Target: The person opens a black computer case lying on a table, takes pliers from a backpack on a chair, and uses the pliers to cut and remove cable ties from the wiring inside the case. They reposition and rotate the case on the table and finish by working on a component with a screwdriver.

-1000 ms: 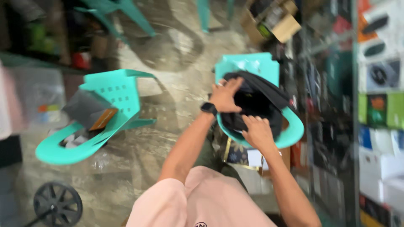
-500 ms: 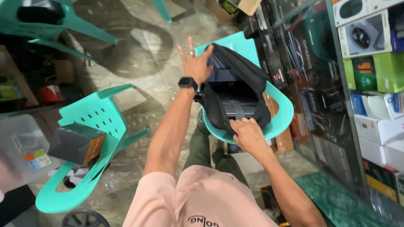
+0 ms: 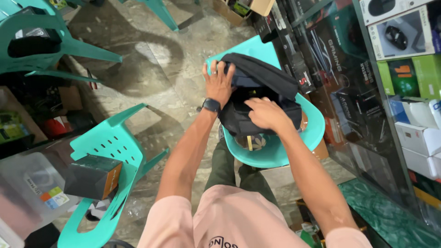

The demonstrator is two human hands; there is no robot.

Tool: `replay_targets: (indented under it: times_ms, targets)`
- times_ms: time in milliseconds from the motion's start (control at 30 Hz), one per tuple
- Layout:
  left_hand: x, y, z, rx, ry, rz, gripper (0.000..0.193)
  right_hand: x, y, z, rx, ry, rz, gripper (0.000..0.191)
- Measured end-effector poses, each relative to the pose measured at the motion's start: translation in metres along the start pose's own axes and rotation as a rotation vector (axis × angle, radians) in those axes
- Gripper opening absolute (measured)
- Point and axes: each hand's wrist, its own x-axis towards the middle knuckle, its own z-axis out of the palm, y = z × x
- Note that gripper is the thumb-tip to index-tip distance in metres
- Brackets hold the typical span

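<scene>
A black backpack (image 3: 257, 98) lies on the seat of a turquoise plastic chair (image 3: 294, 147) directly in front of the person, its top flap pushed up toward the chair's back. The left hand (image 3: 219, 82), with a dark smartwatch (image 3: 211, 105) on the wrist, rests on the bag's upper left edge, its fingers (image 3: 215, 69) spread apart and lying flat over the fabric rather than clenched on it. The right hand (image 3: 266, 114) sits on the middle of the bag near its opening, fingers curled together and pressing into the fabric; whether they pinch anything cannot be told. To the left stands a second turquoise chair (image 3: 110, 142) carrying a dark cardboard box (image 3: 92, 177) with an orange side. A glass display case (image 3: 367, 101) of boxed goods runs along the right, above a marbled stone floor (image 3: 151, 59).
</scene>
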Motion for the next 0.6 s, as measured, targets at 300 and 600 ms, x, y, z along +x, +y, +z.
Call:
replay_targets:
  times_ms: [300,600]
  targets:
    - [0.087,0.056,0.010,-0.214,0.056,-0.446,0.056,0.025,0.013,0.029,-0.047,-0.614,0.003,0.058]
    - [0.098,0.068,0.024,-0.431,0.156,-0.488,0.045,0.016,0.020,0.018,0.093,-0.479,0.057,0.053]
